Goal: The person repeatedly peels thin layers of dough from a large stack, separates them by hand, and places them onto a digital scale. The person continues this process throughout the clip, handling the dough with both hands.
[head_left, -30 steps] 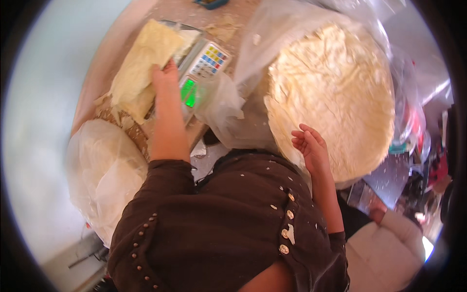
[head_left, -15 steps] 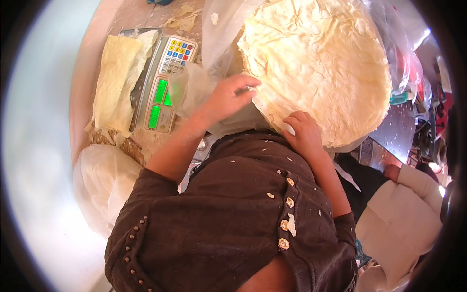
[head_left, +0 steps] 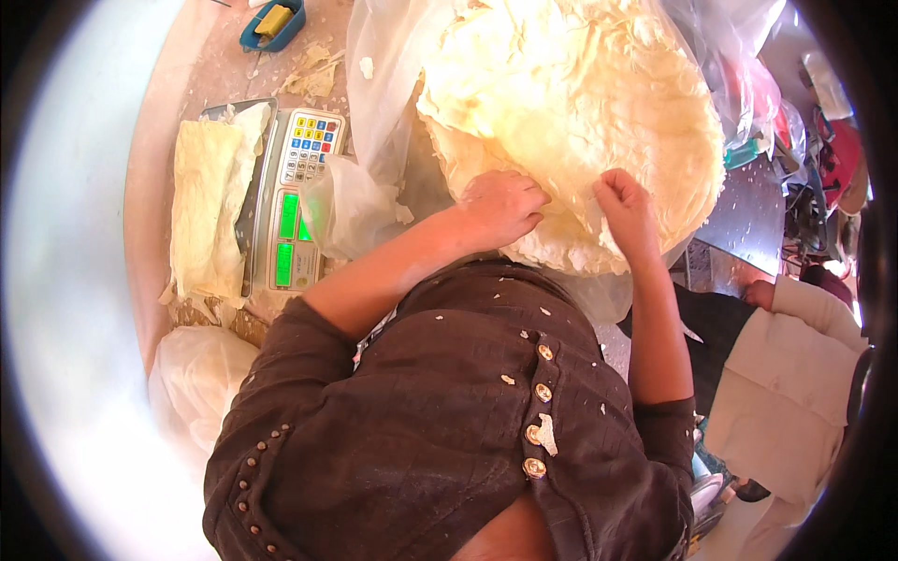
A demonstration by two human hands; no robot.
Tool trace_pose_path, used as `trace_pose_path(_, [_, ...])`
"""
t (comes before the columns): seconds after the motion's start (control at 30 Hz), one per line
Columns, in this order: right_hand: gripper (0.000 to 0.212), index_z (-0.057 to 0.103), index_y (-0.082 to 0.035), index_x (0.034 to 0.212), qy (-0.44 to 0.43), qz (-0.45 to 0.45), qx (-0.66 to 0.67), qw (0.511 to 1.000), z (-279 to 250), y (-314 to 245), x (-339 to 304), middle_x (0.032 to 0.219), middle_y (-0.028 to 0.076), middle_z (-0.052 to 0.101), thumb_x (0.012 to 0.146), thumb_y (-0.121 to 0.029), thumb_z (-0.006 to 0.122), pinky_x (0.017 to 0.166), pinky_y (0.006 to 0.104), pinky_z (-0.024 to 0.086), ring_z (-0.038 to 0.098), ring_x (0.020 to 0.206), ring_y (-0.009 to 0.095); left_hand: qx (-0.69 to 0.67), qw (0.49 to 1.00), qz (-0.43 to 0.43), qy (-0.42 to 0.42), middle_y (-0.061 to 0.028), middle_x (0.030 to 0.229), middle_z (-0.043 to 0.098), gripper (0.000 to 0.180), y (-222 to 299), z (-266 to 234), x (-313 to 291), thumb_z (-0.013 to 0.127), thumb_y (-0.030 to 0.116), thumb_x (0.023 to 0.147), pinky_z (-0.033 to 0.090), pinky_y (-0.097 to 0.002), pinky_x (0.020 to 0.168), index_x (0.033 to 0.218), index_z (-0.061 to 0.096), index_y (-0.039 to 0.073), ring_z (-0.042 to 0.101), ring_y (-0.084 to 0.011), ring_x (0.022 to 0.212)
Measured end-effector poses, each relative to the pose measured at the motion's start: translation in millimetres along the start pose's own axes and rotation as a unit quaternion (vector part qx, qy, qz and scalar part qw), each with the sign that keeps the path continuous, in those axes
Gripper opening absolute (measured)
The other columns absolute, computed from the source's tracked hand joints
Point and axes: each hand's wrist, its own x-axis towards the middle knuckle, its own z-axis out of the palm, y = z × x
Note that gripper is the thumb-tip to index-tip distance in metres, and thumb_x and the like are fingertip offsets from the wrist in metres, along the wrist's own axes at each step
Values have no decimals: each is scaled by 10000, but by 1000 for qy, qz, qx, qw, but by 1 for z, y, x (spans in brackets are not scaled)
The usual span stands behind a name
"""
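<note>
Left hand [head_left: 500,206]: fingers curled, gripping near edge of flatbread stack [head_left: 580,122] | right hand [head_left: 622,201]: closed, pinching same edge just beside | stack: large round pile (thin, flaky sheets) on plastic sheeting [head_left: 383,84] | left: scale [head_left: 295,201] bearing folded flatbread [head_left: 210,210] | far: blue tray [head_left: 271,23].

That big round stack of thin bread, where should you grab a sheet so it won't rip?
Probably at the near rim of the bread stack, coming from the person's side. The sheets' edges are loose and curled there, so fingers can slip under one. Both the left hand and right hand already rest on that edge, spread apart.
</note>
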Motion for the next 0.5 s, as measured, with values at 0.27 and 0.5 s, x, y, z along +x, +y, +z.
trace_pose_path(0.27, [434, 576, 13, 1163, 12, -43, -161, 986, 12, 16, 3, 786, 99, 669, 820, -236, 673, 637, 290, 490, 631, 695, 168, 24, 999, -18, 40, -116, 1085, 588, 351, -18, 45, 7, 647, 112, 713, 476, -411, 816, 1056, 597, 60, 572, -315, 977])
trace_pose_path(0.5, [373, 607, 78, 1050, 108, -30, 152, 982, -114, 46, 83, 829, 70, 666, 813, -200, 678, 625, 261, 477, 600, 712, 120, 51, 999, -3, 16, -123, 1117, 575, 325, -22, 56, 0, 632, 106, 706, 441, -432, 874, 1026, 607, 54, 537, -323, 1023])
